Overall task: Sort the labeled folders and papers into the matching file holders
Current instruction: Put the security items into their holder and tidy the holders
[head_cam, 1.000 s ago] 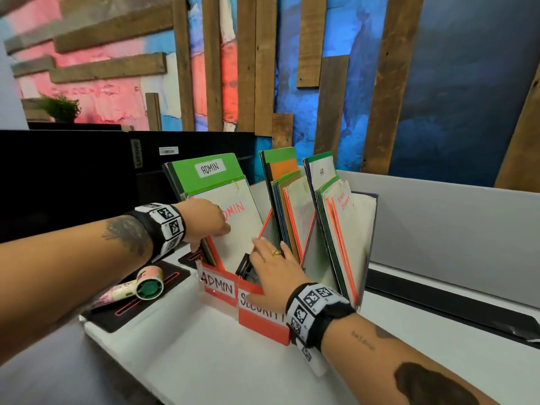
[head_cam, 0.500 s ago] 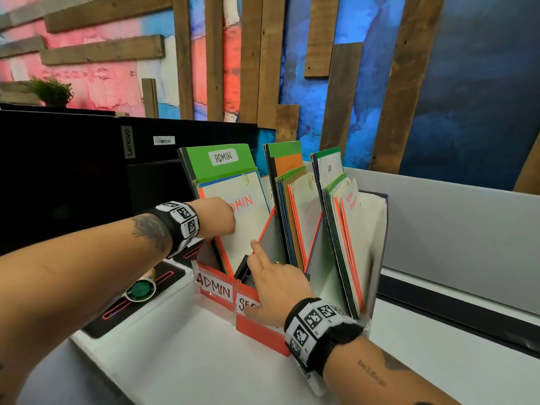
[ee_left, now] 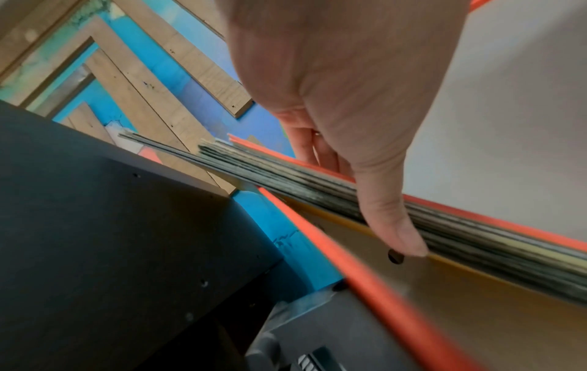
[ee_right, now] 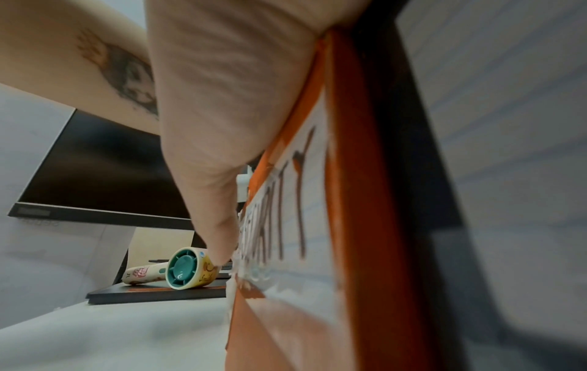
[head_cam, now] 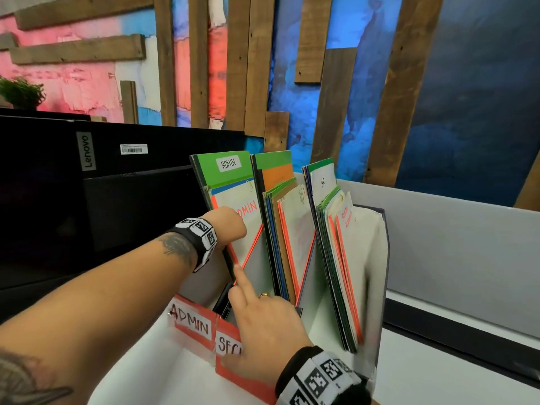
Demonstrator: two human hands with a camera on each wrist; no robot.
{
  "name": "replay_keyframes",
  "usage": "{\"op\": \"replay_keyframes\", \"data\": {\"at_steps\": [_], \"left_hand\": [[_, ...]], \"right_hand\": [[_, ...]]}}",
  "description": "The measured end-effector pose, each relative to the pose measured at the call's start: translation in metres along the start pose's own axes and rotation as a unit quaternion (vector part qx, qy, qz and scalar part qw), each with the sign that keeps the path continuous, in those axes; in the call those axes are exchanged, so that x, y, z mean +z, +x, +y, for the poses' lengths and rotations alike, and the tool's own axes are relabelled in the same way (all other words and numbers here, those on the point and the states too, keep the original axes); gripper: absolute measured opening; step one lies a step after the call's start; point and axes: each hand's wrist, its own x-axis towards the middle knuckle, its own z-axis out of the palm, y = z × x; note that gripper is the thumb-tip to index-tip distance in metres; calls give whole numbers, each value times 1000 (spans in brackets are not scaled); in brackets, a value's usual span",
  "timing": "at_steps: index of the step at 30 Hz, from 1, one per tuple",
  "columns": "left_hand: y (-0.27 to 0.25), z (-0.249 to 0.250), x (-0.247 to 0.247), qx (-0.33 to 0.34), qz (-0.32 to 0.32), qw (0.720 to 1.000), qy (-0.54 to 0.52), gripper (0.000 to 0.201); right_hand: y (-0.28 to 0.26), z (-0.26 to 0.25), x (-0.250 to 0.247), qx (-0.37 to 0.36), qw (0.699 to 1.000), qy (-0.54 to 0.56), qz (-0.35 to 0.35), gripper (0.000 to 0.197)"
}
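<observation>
Three file holders stand side by side, the first labelled ADMIN (head_cam: 194, 324), the second SECURITY (head_cam: 229, 346). The ADMIN stack leans back, with a green ADMIN folder (head_cam: 225, 171) behind a white ADMIN sheet (head_cam: 248, 217). My left hand (head_cam: 230, 226) pinches this stack (ee_left: 286, 180) at its left edge, thumb (ee_left: 390, 221) across the sheet edges and fingers on the white front. My right hand (head_cam: 263, 325) drapes over the SECURITY holder's front wall (ee_right: 286, 200), thumb pressed on the label. Its index finger points up and touches the lower corner of the ADMIN sheets. An HR folder (head_cam: 323, 182) stands in the third holder.
A black monitor (head_cam: 87, 185) stands close on the left behind the holders. A grey partition (head_cam: 453, 244) runs along the back right. A small hand fan (ee_right: 181, 268) lies on a black pad to the left. The holders stand on a white desk (head_cam: 146, 375).
My right index finger has straightened and risen to the lower corner of the ADMIN sheets. My left hand keeps its hold on the stack. The view has moved closer to the holders.
</observation>
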Motion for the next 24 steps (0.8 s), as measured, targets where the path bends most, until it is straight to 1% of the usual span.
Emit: {"op": "replay_keyframes", "data": {"at_steps": [2,3,7,9,12,14,17,19,20,24], "left_hand": [[8,-4,-4,-4,-29,999,-12,25],[10,-6,-5,-5,-32,999,-23,27],[16,-16,0,3,-21,995,-97,32],[19,-18,4,12,-5,990,-140,39],[26,-17,3,23,-10,985,-173,49],[26,-12,-5,16,-13,984,-175,47],[31,-1,-16,-3,0,986,-165,33],[34,7,-20,-12,-9,988,-156,25],[34,11,-22,-18,-21,986,-163,23],[37,15,-20,-34,-43,979,-196,32]], "right_hand": [[2,0,0,-1,1000,8,1,71],[3,0,1,0,1000,10,1,71],[6,-1,5,1,1000,9,0,75],[8,-1,6,3,1000,8,-5,75],[7,-1,5,6,1000,13,-8,75],[7,-1,5,6,1000,22,-9,76],[6,-1,3,5,999,34,-10,76],[7,0,4,3,999,42,-14,77],[7,0,4,3,999,46,-16,78],[7,1,4,2,998,59,-16,78]]}}
